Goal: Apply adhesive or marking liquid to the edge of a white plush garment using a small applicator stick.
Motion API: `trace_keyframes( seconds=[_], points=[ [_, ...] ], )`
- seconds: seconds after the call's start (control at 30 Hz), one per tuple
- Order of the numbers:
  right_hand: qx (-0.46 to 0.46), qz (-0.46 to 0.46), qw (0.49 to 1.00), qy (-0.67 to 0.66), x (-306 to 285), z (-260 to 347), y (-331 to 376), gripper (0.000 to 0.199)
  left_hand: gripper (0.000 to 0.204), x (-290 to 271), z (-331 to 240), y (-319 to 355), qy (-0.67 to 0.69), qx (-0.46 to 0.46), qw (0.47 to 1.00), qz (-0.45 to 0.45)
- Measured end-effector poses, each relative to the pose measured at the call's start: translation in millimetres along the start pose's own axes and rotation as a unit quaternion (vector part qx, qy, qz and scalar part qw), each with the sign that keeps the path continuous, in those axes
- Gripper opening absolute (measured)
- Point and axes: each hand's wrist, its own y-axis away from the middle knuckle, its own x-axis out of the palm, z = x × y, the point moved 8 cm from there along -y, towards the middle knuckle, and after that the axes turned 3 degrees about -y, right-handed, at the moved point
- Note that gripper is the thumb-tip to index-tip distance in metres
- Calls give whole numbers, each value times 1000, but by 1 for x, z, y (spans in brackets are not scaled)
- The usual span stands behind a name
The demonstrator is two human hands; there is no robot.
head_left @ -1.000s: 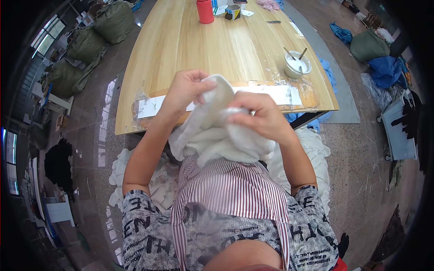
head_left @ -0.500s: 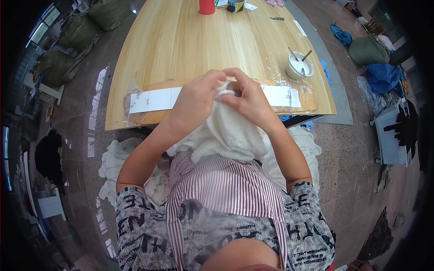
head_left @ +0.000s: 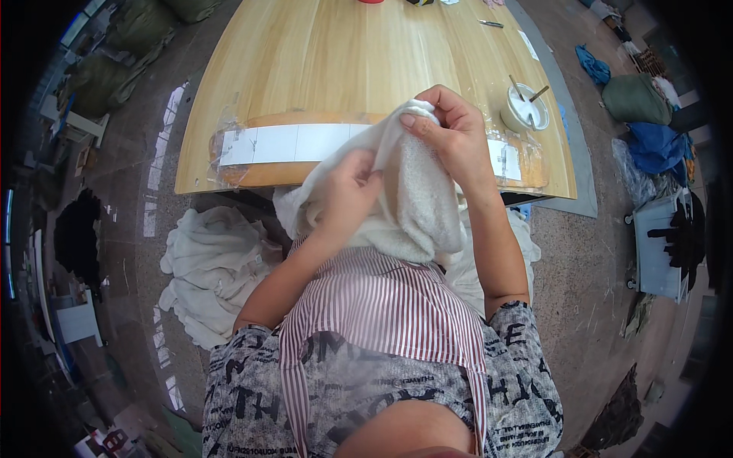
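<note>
White, fleecy cloth (head_left: 408, 191) hangs from the right hand (head_left: 452, 133) down to the striped apron (head_left: 382, 305), bunched before the near edge of the table (head_left: 321, 61). The right thumb and fingers pinch its top edge; the left hand (head_left: 353, 191) is blurred, fingers curled against a fold lower down, and I cannot tell whether they grip it. The right pinch takes only a little edge, so a sharp tug from below could pull it free. If the left fingers have caught two layers, the fold could twist or the edge be lost among the bunched part. Loose folds could slide off the lap toward the white heap (head_left: 214, 259) on the floor. The tub (head_left: 525, 111), sticks standing in it, is near the right hand; a wide swing of that arm might knock it and spill the white contents.
</note>
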Motion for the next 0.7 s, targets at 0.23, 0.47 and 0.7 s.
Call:
trace_keyframes(
  seconds=[0.23,0.47,0.7],
  points=[
    [35,17,987,-155,-29,-6,10,14,36,-20,-14,-12,198,-107,966,123],
    [22,52,982,-180,-40,-23,16,14,26,-21,-1,-23,173,-192,954,149],
    [84,-29,992,-91,-66,-58,34,15,21,-20,-8,-13,-12,-57,997,50]
  ],
)
